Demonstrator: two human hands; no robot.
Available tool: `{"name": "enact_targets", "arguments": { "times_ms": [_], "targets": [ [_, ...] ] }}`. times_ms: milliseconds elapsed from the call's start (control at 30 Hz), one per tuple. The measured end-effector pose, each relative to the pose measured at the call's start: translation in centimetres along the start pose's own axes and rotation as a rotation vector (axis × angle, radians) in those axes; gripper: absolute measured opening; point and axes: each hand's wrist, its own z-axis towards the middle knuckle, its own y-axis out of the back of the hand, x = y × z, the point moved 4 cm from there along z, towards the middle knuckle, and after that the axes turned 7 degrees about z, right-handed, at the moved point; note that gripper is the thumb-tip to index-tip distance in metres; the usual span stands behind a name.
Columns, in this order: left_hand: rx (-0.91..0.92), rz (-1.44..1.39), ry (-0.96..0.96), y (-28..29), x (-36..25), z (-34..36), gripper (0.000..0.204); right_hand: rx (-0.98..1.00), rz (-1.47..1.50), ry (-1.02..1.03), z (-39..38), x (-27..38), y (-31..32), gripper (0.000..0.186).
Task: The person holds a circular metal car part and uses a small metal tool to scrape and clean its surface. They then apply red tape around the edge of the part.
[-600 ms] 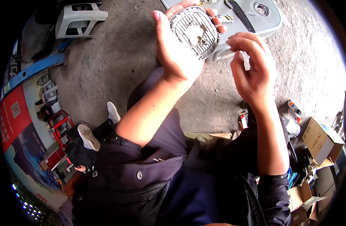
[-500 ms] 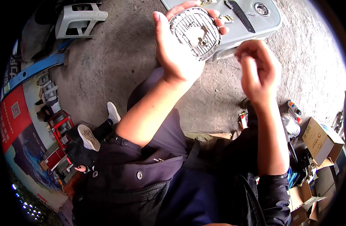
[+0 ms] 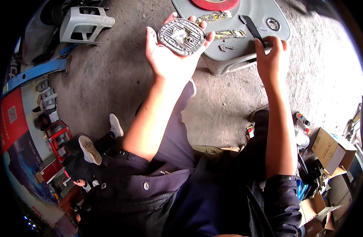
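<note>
My left hand (image 3: 171,63) holds an oval silver grille-like badge (image 3: 181,36), its ribbed face up, with fingers curled round its edge. My right hand (image 3: 272,59) is at the lower end of a flat black strip (image 3: 250,25) on a grey plastic stool top (image 3: 274,10), its fingers closed on that end. Beside the strip lie a red ring, likely tape (image 3: 215,5), crumpled yellowish strips (image 3: 229,34) and small broken pieces (image 3: 225,47). A round metal part (image 3: 273,24) sits near the stool's right side.
A grey plastic stool (image 3: 82,24) and blue metal beam (image 3: 33,75) are at left. A seated co-worker's white shoes (image 3: 90,150) show beside a red metal frame (image 3: 55,134). Bottles (image 3: 302,118) and cardboard boxes (image 3: 333,152) stand at right.
My left hand has moved down and left with the badge, tilting it. My right hand has reached forward onto the black strip. The view has shifted, showing more of the stool top and the red ring.
</note>
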Motion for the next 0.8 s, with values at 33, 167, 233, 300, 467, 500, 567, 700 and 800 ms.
{"name": "enact_targets", "arguments": {
  "times_ms": [33, 167, 233, 300, 467, 500, 567, 700, 800],
  "targets": [
    [0.002, -0.013, 0.015, 0.0, -0.1, 0.0, 0.063, 0.024, 0.029, -0.026, 0.1, -0.3, -0.1, 0.029],
    [0.058, -0.035, 0.059, 0.3, 0.3, 0.4, 0.063, 0.076, 0.063, -0.116, 0.2, -0.4, -0.3, 0.025],
    [0.018, -0.037, 0.081, 0.3, 0.6, 0.4, 0.064, 0.020, 0.077, -0.135, -0.1, 0.3, -0.1, 0.023],
    [0.066, -0.051, 0.092, 0.5, 0.8, 0.3, 0.064, 0.051, 0.172, -0.280, -0.1, 0.5, 0.1, 0.022],
    [0.088, -0.077, 0.082, -0.8, -0.1, -0.5, 0.059, -0.124, 1.011, -0.409, 0.0, -0.7, 2.1, 0.016],
    [0.084, -0.118, 0.085, -1.3, -0.6, -1.3, 0.057, -0.149, 1.241, -0.530, -0.3, 0.3, 2.7, 0.013],
    [0.144, -0.220, 0.102, -2.0, -0.1, -1.5, 0.055, -0.079, 1.792, -0.856, -1.6, -1.1, 4.0, 0.009],
    [0.294, -0.116, 0.125, -4.5, 0.8, -7.5, 0.052, -0.034, 1.914, -1.015, -9.3, -0.5, 8.4, 0.009],
    [0.385, -0.041, 0.248, -7.5, 1.1, -15.0, 0.048, -0.034, 1.842, -1.092, -16.1, 2.8, 15.0, 0.007]
  ]
}}
